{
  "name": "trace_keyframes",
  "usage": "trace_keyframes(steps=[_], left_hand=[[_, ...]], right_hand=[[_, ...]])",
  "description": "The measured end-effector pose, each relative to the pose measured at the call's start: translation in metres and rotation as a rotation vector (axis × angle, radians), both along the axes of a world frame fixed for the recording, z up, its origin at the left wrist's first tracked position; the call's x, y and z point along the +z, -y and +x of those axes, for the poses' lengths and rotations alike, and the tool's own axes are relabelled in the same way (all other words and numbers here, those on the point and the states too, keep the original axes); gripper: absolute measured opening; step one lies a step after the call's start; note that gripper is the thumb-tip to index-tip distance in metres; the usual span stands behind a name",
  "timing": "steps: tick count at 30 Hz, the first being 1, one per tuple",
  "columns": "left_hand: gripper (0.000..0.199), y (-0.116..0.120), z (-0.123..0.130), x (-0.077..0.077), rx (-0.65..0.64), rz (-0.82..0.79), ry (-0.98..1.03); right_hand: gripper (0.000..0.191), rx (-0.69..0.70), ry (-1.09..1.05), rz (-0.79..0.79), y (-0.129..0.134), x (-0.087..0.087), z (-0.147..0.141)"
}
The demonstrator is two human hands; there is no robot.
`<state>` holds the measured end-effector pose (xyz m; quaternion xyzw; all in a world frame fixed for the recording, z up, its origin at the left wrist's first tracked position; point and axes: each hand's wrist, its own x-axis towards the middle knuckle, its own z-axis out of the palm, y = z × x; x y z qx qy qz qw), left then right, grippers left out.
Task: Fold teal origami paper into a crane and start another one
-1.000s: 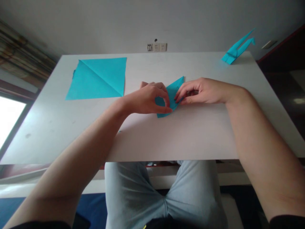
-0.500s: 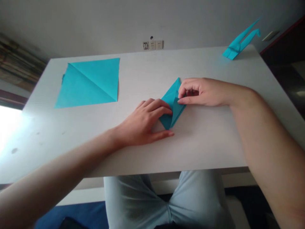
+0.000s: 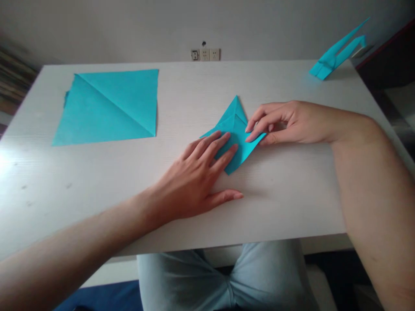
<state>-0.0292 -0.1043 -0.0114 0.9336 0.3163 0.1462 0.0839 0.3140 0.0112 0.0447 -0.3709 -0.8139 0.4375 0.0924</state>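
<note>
A small piece of folded turquoise origami paper [image 3: 234, 125] lies on the white table [image 3: 292, 194], its pointed tip facing the wall. My left hand [image 3: 204, 168] rests flat over its left part, fingers spread and thumb out on the tabletop. The paper's left corner pokes out beyond those fingers. At the right corner, my right hand [image 3: 275, 123] pinches the edge between thumb and fingers, the thumb partly underneath. Creases run across the upper part of the paper.
A large turquoise sheet [image 3: 113, 108] with a diagonal crease lies at the back left, a bit of something turquoise showing past its left edge. A folded paper crane [image 3: 330, 62] stands at the back right corner. Wall sockets [image 3: 205, 55] sit behind the table.
The right flap of the folded paper has opened outward to the right, so the piece looks wider. My left hand has flattened and spread; my right hand has shifted slightly right.
</note>
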Motion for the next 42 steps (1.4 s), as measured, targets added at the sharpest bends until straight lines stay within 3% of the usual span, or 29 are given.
trace_keyframes(steps=[8, 17, 21, 29, 42], left_hand=[[0.105, 0.001, -0.002, -0.014, -0.059, 0.021, 0.0], [0.109, -0.004, -0.002, 0.0, -0.111, -0.039, -0.01], [0.114, -0.004, -0.002, 0.004, -0.124, -0.088, -0.001], [0.112, 0.0, 0.0, 0.006, -0.105, -0.134, 0.102], [0.103, -0.001, -0.001, 0.004, -0.139, -0.086, -0.003]], right_hand=[[0.032, -0.005, 0.025, -0.017, -0.003, 0.0, 0.006], [0.054, -0.118, -0.031, -0.026, -0.002, -0.007, -0.008], [0.059, -0.179, -0.044, 0.059, -0.003, -0.014, -0.015], [0.054, -0.155, 0.017, 0.15, -0.003, -0.017, -0.02], [0.046, -0.172, 0.007, 0.211, 0.001, -0.018, -0.028]])
